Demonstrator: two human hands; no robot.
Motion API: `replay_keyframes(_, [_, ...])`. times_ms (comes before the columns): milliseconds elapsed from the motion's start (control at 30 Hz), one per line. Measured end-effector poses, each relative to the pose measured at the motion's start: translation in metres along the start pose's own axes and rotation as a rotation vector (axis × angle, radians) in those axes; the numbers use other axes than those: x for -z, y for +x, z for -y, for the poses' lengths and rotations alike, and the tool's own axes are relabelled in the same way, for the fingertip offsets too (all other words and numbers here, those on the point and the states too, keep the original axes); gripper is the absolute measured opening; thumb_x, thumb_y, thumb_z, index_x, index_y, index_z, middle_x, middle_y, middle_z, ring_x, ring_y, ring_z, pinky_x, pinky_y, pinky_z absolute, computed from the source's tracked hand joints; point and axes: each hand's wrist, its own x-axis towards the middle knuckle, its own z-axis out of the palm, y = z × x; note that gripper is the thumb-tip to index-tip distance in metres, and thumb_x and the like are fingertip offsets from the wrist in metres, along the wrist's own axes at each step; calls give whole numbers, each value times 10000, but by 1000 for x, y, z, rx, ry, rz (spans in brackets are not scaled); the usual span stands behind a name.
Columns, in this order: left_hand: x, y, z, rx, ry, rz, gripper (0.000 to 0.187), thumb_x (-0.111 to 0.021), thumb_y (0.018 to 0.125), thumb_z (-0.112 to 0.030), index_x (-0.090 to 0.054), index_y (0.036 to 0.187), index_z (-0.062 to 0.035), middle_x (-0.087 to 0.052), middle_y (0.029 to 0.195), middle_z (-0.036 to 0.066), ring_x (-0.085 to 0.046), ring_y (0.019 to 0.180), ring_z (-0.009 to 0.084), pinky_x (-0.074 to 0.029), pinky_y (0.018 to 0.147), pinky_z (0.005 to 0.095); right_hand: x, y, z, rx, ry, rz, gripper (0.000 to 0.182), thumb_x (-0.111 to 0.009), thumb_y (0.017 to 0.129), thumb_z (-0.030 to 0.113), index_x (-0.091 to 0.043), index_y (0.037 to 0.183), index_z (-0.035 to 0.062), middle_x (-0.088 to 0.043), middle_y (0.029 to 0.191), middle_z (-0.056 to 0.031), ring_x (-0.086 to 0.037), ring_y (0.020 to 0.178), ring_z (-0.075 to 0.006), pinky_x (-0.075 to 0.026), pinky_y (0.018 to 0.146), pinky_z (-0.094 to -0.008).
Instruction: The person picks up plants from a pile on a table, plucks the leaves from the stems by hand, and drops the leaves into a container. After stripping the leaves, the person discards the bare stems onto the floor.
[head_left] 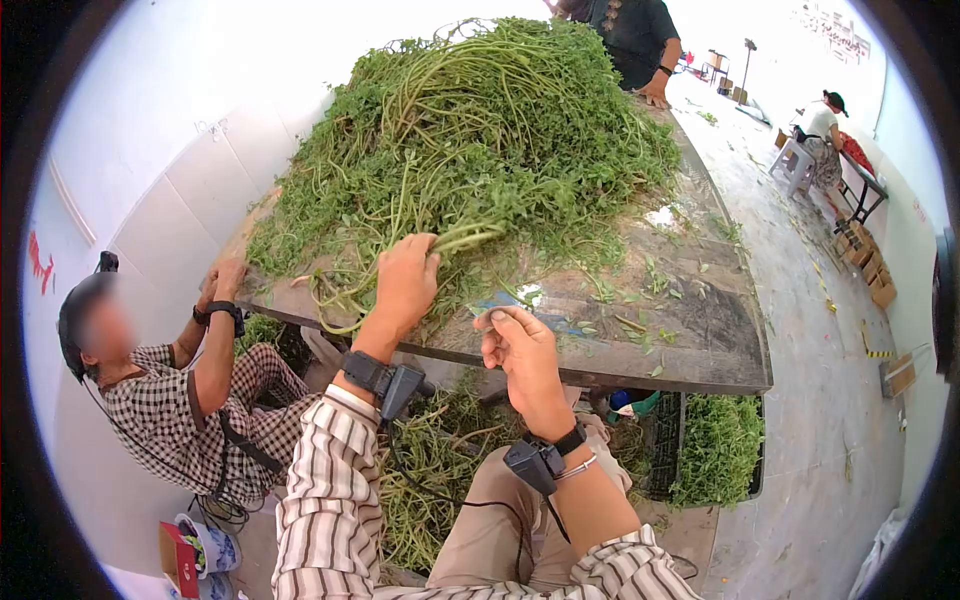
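Observation:
A large heap of leafy green stems (480,130) covers much of the wooden table (700,340). At the heap's front edge my left hand (408,285) is closed around a small bunch of green stems (468,237), their ends pointing right. Loose, pale stems (340,300) trail over the table edge beside that wrist. My right hand (522,355) is lifted over the near table edge, to the right of the left one. Its thumb and fingers are curled together in a pinch; whatever lies between them is too small to make out.
A black crate of greens (718,450) stands below the table's right side. Cut stems (440,480) lie piled on the floor by my legs. A person in checked clothes (180,400) sits at left; another (640,50) stands behind the heap. Boxes (865,262) line the right wall.

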Motion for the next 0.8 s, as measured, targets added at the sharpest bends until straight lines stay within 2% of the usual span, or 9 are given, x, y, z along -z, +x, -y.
replay_keyframes(33, [4, 6, 1, -2, 1, 0, 199, -564, 826, -104, -572, 998, -5, -600, 899, 178, -555, 830, 378, -421, 739, 448, 0, 0, 0, 0, -8, -2, 138, -523, 905, 121, -594, 904, 3, -638, 876, -85, -538, 607, -95, -427, 512, -244])
replay_keyframes(100, [13, 19, -2, 43, 35, -20, 185, -539, 856, -130, -564, 1026, -62, -600, 934, 116, -551, 914, 303, -373, 802, 416, -3, -1, 1, 4, 0, -14, 142, -520, 910, 124, -599, 892, 7, -633, 851, -65, -537, 601, -82, -430, 502, -233])
replay_keyframes(300, [38, 55, -8, 75, -33, -87, 196, -530, 868, -137, -563, 1026, -25, -596, 919, 157, -552, 873, 347, -392, 758, 435, -4, -2, 2, 4, -1, -12, 151, -519, 915, 130, -605, 891, 8, -630, 850, -53, -537, 597, -73, -434, 500, -222])
replay_keyframes(400, [50, 68, -10, 49, -86, -194, 194, -522, 882, -130, -586, 1024, -14, -599, 837, 172, -572, 740, 339, -430, 649, 401, -3, -3, 3, 1, -18, -12, 157, -520, 916, 136, -605, 895, 6, -629, 842, -53, -536, 595, -77, -434, 505, -226])
replay_keyframes(433, [54, 71, -11, 54, -88, -188, 194, -522, 882, -130, -586, 1024, -14, -599, 837, 172, -572, 740, 339, -430, 649, 401, -3, -3, 2, 6, -28, -2, 160, -521, 916, 139, -605, 897, 4, -628, 834, -52, -534, 593, -79, -435, 508, -229])
replay_keyframes(500, [63, 78, -14, 128, -148, -255, 191, -517, 893, -135, -591, 1010, -5, -587, 781, 173, -559, 653, 310, -422, 584, 378, -4, -5, 2, -3, -29, -18, 162, -523, 916, 139, -605, 898, 1, -626, 822, -52, -533, 590, -81, -435, 508, -232])
replay_keyframes(533, [68, 82, -12, 153, -136, -252, 209, -495, 916, -158, -586, 1026, -6, -585, 777, 147, -541, 635, 253, -409, 581, 360, -5, -4, 3, -7, -32, -31, 164, -524, 915, 139, -606, 899, -3, -624, 811, -51, -531, 588, -83, -435, 508, -235])
replay_keyframes(667, [85, 98, -11, 156, -225, -308, 252, -466, 940, -193, -563, 1070, -1, -560, 772, 86, -482, 638, 178, -395, 591, 332, -6, -5, 3, -19, -50, -16, 164, -525, 914, 136, -608, 899, -5, -621, 798, -49, -529, 585, -84, -434, 508, -236])
replay_keyframes(800, [85, 100, -9, 135, -229, -353, 265, -463, 939, -200, -559, 1087, -1, -540, 750, 77, -468, 629, 178, -392, 594, 336, -8, -6, 2, -35, -60, -14, 165, -522, 914, 133, -609, 892, -5, -604, 765, -46, -528, 586, -83, -425, 503, -231])
